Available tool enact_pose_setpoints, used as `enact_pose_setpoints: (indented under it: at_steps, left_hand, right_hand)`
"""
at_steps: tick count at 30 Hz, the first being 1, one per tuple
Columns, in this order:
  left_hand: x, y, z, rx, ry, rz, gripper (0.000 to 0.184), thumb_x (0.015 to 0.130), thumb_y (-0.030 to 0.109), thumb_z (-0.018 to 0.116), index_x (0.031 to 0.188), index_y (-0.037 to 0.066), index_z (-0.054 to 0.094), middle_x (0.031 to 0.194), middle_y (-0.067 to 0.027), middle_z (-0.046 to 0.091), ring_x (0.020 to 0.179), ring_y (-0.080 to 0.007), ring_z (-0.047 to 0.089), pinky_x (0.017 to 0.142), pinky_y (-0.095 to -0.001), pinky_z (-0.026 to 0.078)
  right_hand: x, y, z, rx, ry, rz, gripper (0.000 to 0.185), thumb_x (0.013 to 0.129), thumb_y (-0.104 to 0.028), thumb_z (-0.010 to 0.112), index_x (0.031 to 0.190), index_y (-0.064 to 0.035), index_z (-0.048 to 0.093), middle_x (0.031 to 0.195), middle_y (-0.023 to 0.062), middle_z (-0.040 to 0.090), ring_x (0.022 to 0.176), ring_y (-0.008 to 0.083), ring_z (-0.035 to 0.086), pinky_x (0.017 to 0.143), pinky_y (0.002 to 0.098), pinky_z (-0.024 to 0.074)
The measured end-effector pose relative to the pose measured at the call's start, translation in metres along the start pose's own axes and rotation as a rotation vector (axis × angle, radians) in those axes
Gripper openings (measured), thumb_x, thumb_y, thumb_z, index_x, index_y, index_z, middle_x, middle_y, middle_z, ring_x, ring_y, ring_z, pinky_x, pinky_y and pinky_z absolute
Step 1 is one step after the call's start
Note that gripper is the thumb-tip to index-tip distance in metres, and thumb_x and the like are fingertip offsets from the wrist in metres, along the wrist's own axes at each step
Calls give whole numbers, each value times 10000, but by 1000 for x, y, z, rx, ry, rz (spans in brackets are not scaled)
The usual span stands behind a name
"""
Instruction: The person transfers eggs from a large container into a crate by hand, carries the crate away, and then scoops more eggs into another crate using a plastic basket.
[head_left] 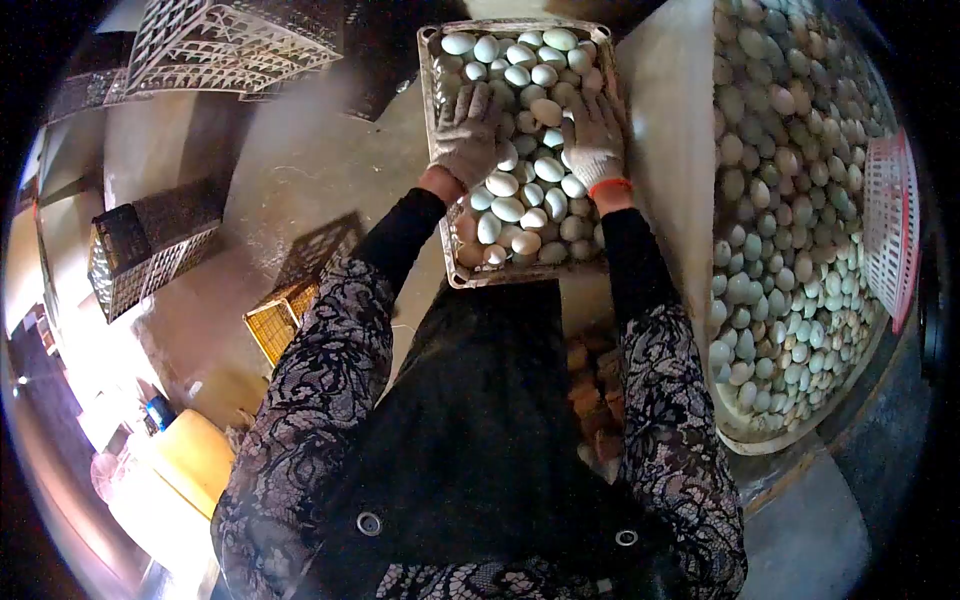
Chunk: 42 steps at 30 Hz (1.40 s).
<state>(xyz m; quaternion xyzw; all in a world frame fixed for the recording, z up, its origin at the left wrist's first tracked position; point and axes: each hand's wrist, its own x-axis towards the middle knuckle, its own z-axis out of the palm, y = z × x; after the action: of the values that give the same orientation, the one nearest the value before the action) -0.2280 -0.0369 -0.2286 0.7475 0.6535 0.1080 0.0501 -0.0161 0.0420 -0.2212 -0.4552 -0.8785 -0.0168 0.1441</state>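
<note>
A rectangular crate full of pale blue-green and cream eggs stands in front of my body. My left hand, in a light knit glove, lies on the eggs near the crate's left side, its fingers stretched forward. On the right side of the crate, my right hand rests over the eggs in a matching glove with an orange cuff. Its fingers are spread and point away from me. Neither hand is wrapped around an egg.
To the right, a large white-walled tub holds a great many eggs, with a pink-rimmed white basket at its far side. Plastic crates stand at upper left, a dark crate at left, and a yellow crate near my left arm.
</note>
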Motion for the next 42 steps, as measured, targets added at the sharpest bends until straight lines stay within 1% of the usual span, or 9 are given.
enact_pose_setpoints:
  at_steps: [8,15,17,19,21,26,31,36,42]
  left_hand:
    - [26,-5,4,17,99,34,474,839,402,498,1271,206,477,1421,-220,301,1316,-407,251,1061,-578,153]
    - [29,32,-18,-38,37,114,400,853,299,518,1238,192,499,1364,-97,403,1287,-382,314,1049,-534,220]
    - [35,33,-4,-490,-115,172,354,866,230,495,1217,188,520,1344,-89,424,1269,-327,358,1050,-484,265]
    - [33,34,3,-458,-156,159,362,870,182,481,1228,149,516,1344,-88,428,1270,-287,369,1051,-440,294]
    - [14,36,3,-77,123,256,409,866,215,491,1258,100,490,1363,-112,408,1276,-315,357,1049,-456,300]
    - [14,31,8,19,-67,231,553,887,256,451,1400,96,320,1466,-149,232,1377,-353,178,1106,-492,180]
    - [32,25,14,172,-89,217,520,909,255,441,1404,149,321,1467,-155,224,1377,-356,165,1106,-487,182]
    - [32,20,6,-152,-68,270,525,906,333,452,1381,132,351,1449,-143,280,1363,-363,192,1105,-490,153]
    - [7,16,4,77,-33,90,492,921,367,405,1358,141,392,1452,-155,277,1344,-428,185,1081,-557,111]
  right_hand:
    - [-9,-26,-20,31,31,115,416,851,-298,541,1240,-156,498,1339,170,412,1221,410,389,993,511,353]
    - [-5,-25,-2,-29,95,9,399,811,-354,599,1171,-185,559,1334,94,444,1200,383,415,973,507,370]
    - [-6,-18,-11,111,46,22,350,774,-325,643,1091,-180,607,1318,73,466,1199,358,426,977,505,359]
    - [-12,-18,-23,164,-74,-18,341,748,-268,660,1074,-176,617,1305,65,483,1210,344,424,996,497,337]
    - [-28,-27,-17,148,-59,25,318,746,-228,648,1058,-169,625,1292,56,500,1215,326,426,1016,485,319]
    - [-40,-44,-12,276,-53,-4,463,776,-253,610,1217,-138,531,1359,100,419,1225,335,412,1025,509,308]
    - [-39,-51,-3,166,23,47,478,811,-282,583,1233,-74,499,1390,95,376,1239,306,400,1015,474,323]
    - [-37,-49,-18,146,14,47,505,857,-336,540,1306,-117,464,1376,136,392,1235,361,398,1022,471,322]
    - [-28,-38,-12,-77,43,150,492,883,-375,501,1289,-100,475,1359,148,405,1243,370,378,1032,463,322]
